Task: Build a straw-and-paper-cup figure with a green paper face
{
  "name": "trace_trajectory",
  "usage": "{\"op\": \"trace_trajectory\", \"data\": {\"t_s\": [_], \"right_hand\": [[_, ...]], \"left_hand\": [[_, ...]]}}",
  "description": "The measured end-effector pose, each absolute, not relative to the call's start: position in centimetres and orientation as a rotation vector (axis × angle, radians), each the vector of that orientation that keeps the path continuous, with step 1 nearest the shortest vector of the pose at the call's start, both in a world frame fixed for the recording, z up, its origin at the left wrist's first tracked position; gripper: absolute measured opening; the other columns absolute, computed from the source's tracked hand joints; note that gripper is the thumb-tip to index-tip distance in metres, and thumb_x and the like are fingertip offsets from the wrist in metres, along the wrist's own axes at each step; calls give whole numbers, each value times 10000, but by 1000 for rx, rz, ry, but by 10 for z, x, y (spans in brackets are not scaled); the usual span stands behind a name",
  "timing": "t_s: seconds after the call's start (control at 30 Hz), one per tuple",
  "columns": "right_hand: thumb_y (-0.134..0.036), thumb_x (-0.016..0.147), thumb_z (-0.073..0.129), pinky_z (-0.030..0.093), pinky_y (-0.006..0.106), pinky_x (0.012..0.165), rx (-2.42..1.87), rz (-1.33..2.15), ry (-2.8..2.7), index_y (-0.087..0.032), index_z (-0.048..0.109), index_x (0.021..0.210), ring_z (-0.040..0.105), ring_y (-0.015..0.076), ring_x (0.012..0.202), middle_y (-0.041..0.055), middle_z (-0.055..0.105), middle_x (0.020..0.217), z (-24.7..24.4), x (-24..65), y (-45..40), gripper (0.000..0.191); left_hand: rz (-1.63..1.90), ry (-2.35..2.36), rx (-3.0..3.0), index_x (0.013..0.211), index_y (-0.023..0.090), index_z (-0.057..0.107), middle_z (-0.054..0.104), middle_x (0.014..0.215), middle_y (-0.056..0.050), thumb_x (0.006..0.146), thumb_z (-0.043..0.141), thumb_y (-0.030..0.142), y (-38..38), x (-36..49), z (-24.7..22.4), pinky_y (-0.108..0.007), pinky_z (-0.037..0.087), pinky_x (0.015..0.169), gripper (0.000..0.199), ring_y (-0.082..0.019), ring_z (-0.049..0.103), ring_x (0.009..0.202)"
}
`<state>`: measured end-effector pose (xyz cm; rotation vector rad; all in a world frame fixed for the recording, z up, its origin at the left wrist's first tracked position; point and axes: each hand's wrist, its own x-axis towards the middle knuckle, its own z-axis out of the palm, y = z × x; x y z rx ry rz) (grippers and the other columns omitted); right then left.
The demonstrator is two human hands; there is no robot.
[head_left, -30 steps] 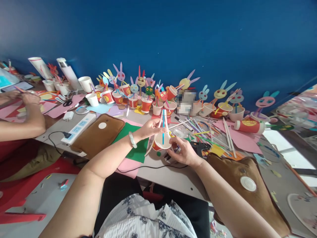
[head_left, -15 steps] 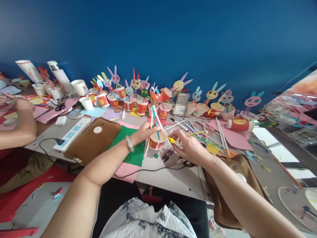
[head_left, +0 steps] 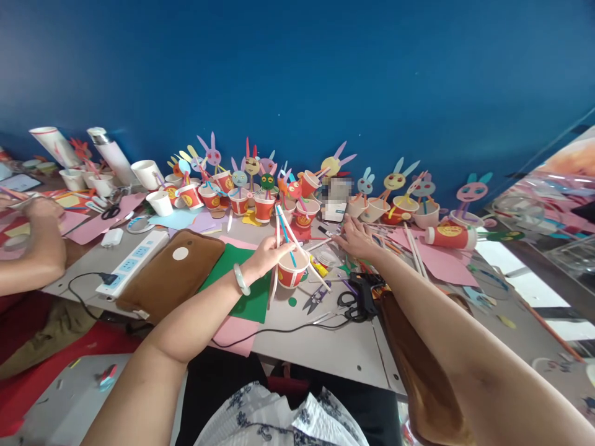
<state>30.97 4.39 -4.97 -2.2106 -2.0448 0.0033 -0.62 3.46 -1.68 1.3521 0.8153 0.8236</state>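
My left hand [head_left: 267,260] grips a red and white paper cup [head_left: 290,277] by its rim, just above the table. A blue stick [head_left: 284,229] and white strips [head_left: 304,248] rise from the cup and meet at a peak. My right hand [head_left: 357,238] is stretched over a pile of straws and sticks, fingers apart, just in front of a phone [head_left: 335,212]; nothing shows in it, though its fingertips are partly hidden. Between the hands lie a small yellow item [head_left: 318,267], thread snips [head_left: 318,297] and a green disc [head_left: 292,301].
Paper cups with rabbit-like faces [head_left: 395,181] line the blue wall. A black glue gun [head_left: 365,294] and scissors [head_left: 346,300] lie right of the snips. At left are a power strip [head_left: 132,263], a brown pouch [head_left: 171,266] and another person's arm [head_left: 44,241]. A cable [head_left: 279,330] crosses the front.
My right hand has left the yellow item beside the cup and moved away to the right, over the pile near the phone. My left hand still holds the cup, slightly lower in view.
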Motion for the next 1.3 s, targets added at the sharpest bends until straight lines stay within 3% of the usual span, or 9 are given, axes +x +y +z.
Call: {"op": "trace_trajectory", "data": {"t_s": [0.23,0.33,0.5,0.67,0.9,1.1,1.3], "right_hand": [[-716,942,297,87,634,1250,-2193,30,-1997,-152,405,1500,164,365,1577,189,258,1682,-68,318,65,801],[-685,957,296,69,632,1249,-2218,20,-1988,-132,351,1537,145,349,1585,198,249,1683,-67,313,68,804],[-645,972,310,71,619,1251,-2252,50,-2003,-136,427,1498,147,342,1586,195,236,1688,-63,307,70,741],[-622,971,332,86,641,1242,-2243,61,-1970,-126,382,1529,187,358,1574,211,282,1668,-59,307,69,748],[-643,962,388,145,651,1218,-2213,99,-1991,-171,599,1254,317,392,1502,214,412,1592,-48,309,64,593],[-597,899,493,277,641,1163,-2244,116,-1940,-213,587,989,530,379,1307,184,644,1275,-43,309,61,406],[-454,821,551,352,626,1103,-2287,103,-1879,-216,549,894,610,343,1147,153,681,1103,-45,309,65,249]], "left_hand": [[820,829,1322,824,136,710,708,809,-50,766,766,498,33,-7,-18,-274,473,699,372,-166,641,777],[801,845,1329,834,130,710,695,790,-43,772,763,501,35,-7,-19,-267,453,677,380,-155,623,746],[791,845,1335,859,114,721,713,819,-63,786,744,489,35,-6,-19,-276,450,706,383,-158,629,757],[801,815,1335,857,115,728,722,814,-72,784,747,499,34,-6,-18,-277,455,702,392,-166,638,755],[793,832,1343,821,132,711,700,772,-42,763,765,521,35,-7,-20,-266,451,663,397,-160,626,730],[808,842,1346,793,140,697,713,813,-48,772,753,486,33,-8,-15,-268,472,695,352,-167,644,780],[794,858,1337,789,140,698,699,783,-46,767,750,487,32,-7,-13,-263,453,662,352,-159,629,744]]}}
